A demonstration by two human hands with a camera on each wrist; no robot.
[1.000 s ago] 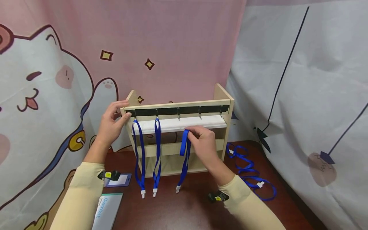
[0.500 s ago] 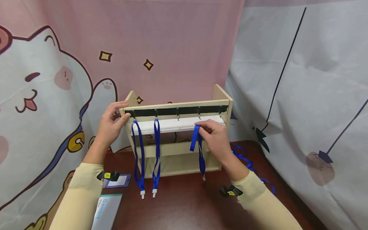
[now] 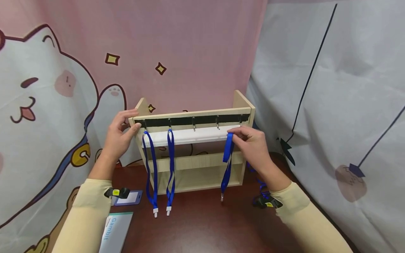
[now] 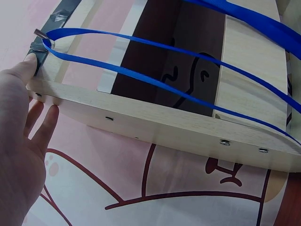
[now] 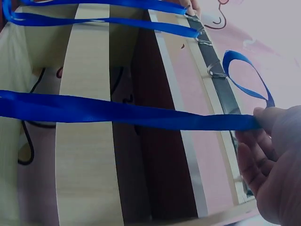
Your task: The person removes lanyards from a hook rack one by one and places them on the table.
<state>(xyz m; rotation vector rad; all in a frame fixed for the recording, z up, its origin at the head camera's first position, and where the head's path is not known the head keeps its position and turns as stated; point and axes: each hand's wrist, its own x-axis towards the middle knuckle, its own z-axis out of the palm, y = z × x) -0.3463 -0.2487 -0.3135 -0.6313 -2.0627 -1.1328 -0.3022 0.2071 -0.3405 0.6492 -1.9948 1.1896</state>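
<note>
Flat blue fabric lanyard (image 3: 227, 151) shifted rightward, now below bare silver metal hooks (image 3: 217, 125). Our right hand (image 3: 253, 146) pinches it; left hand (image 3: 118, 135) clamps pale wooden rack (image 3: 196, 161). Hanging, we judge; next calls for lifting loop onto hook.

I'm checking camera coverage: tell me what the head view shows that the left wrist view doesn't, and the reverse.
Head only: the right hand, the item marked Gambit and the card holder.
Left wrist only: screw heads on the outer side of the wooden rack.
Both: the left hand holding the wooden rack, and a hung blue lanyard.
</note>
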